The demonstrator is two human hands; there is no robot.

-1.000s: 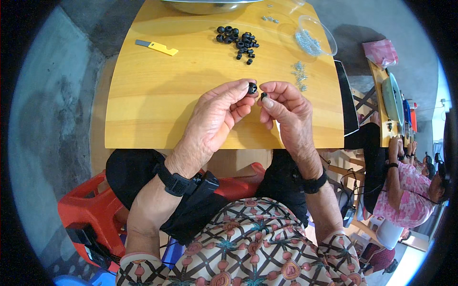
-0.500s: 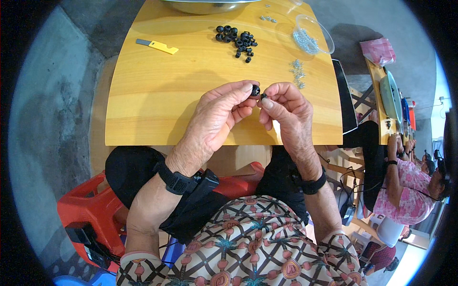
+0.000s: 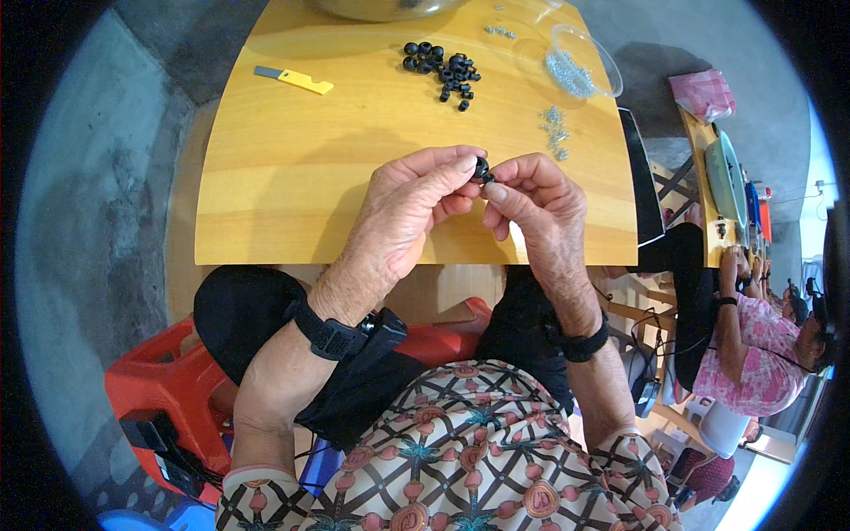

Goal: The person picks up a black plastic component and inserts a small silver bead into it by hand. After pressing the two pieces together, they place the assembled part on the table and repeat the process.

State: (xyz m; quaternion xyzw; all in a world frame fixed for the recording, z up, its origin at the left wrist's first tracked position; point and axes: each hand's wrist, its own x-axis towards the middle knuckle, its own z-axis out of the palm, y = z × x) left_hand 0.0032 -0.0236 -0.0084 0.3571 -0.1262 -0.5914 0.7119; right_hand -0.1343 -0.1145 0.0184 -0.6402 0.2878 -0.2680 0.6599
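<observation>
My left hand pinches a round black knob between thumb and fingers above the near part of the table. In the fingertips of my right hand is a small black piece, mostly covered by the thumb. It meets the lower right side of the knob; whether it sits inside cannot be made out. Further back lies a pile of black parts, round knobs at its left and smaller pieces at its right. Small silver screws are scattered to the right.
A clear plastic tub of silver hardware stands at the back right, near a few loose screws. The yellow-handled blade lies back left. A metal bowl is at the far edge. Another person sits at right.
My right hand has brought the small black piece up against the knob, closing the gap between them. The left hand holds the knob nearly where it was.
</observation>
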